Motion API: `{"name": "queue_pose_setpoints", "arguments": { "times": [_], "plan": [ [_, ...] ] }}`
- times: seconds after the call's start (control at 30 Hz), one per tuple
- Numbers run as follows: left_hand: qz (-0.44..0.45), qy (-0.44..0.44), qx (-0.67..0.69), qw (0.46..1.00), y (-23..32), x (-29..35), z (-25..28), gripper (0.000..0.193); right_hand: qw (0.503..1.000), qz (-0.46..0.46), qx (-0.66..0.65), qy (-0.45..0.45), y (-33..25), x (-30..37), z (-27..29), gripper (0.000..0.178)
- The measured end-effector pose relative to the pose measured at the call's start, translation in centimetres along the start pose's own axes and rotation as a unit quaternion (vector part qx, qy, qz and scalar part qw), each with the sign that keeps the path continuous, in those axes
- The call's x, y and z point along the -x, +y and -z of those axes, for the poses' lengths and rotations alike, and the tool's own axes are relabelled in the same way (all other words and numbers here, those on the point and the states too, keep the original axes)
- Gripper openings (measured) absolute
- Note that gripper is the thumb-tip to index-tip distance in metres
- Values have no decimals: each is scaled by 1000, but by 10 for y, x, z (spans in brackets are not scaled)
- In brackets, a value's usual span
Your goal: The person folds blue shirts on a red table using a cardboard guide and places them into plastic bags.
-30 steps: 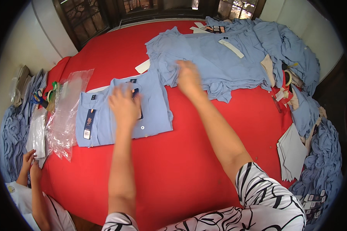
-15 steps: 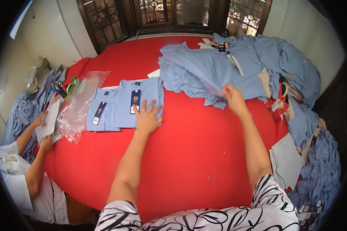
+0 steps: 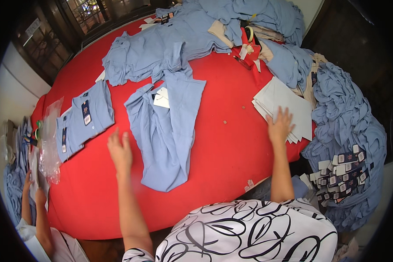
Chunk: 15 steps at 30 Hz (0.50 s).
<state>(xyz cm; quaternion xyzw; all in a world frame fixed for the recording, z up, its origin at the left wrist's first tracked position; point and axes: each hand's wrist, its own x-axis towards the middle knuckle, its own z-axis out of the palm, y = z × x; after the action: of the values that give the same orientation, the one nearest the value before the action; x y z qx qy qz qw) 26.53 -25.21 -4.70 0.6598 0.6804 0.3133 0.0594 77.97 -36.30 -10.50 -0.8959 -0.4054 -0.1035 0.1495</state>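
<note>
1. Folded shirts [image 3: 85,120] and a heap of blue garments [image 3: 170,48] are seen on the red table [image 3: 231,148].
2. The right hand [image 3: 280,126], fingers spread, is laid on the stack of white sheets [image 3: 288,102].
3. The left hand [image 3: 120,150], open and empty, is held just left of the unfolded blue shirt [image 3: 166,131].

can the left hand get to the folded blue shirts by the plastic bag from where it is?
Probably yes: the left hand hovers open over bare red table, and nothing lies between it and the folded shirts.
</note>
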Motion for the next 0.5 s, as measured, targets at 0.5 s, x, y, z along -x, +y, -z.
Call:
{"name": "queue_pose_setpoints", "arguments": {
  "times": [0.5],
  "plan": [
    [65, 41, 147, 986, 15, 79, -47, 21, 982, -1, 11, -190, -14, -60, -7, 84]
  ]
}}
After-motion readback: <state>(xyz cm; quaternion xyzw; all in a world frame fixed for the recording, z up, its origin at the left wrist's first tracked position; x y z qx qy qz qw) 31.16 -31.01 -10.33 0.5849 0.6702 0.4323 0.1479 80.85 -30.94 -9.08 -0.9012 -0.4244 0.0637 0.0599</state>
